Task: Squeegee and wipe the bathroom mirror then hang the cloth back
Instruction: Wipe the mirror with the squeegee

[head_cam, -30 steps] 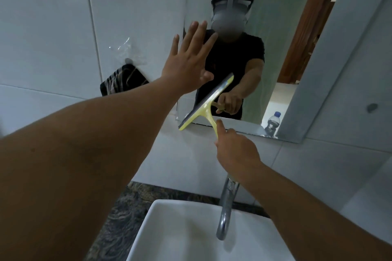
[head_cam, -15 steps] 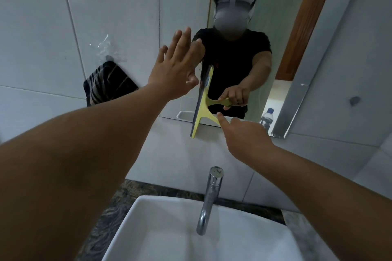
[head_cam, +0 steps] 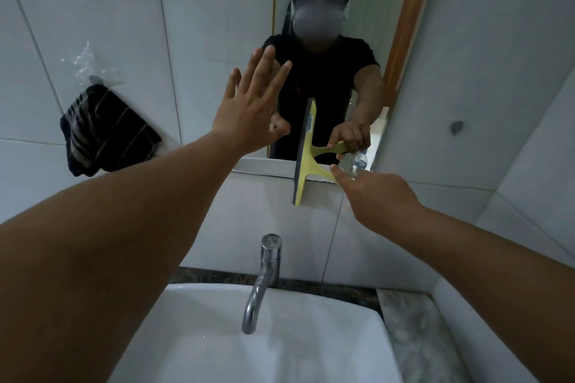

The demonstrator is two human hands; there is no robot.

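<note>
The right hand (head_cam: 378,196) is closed on the handle of the yellow plastic squeegee with the dark rubber blade (head_cam: 303,162), index finger stretched along the handle toward the head. The blade stands upright, and its upper part lies against the lower edge of the frameless rectangular wall mirror (head_cam: 351,50) while its lower end hangs over the pale tile below the glass. The left hand (head_cam: 249,112) has its fingers spread wide and straight, holding nothing, palm at the glass just left of the blade; whether it presses the mirror or only hovers I cannot tell.

Judged from this, the task is in the squeegee stage, low on the mirror. No streaks or water show on the glass, so how much is already cleared cannot be read. The wiping looks not yet begun: the dark cloth with thin pale stripes (head_cam: 105,130) hangs bunched on the wall well left of the left fingers, under a clear plastic hook (head_cam: 90,70). Wiping and rehanging the cloth are left.

As for containers, the white rectangular ceramic basin (head_cam: 311,342) below both wrists holds no object or standing water that I can see; the chrome tap (head_cam: 263,280) over it is not running. 1 small clear bottle with a blue label (head_cam: 359,162) shows just beyond the right fingertips, apparently a reflection; its contents cannot be made out.
</note>
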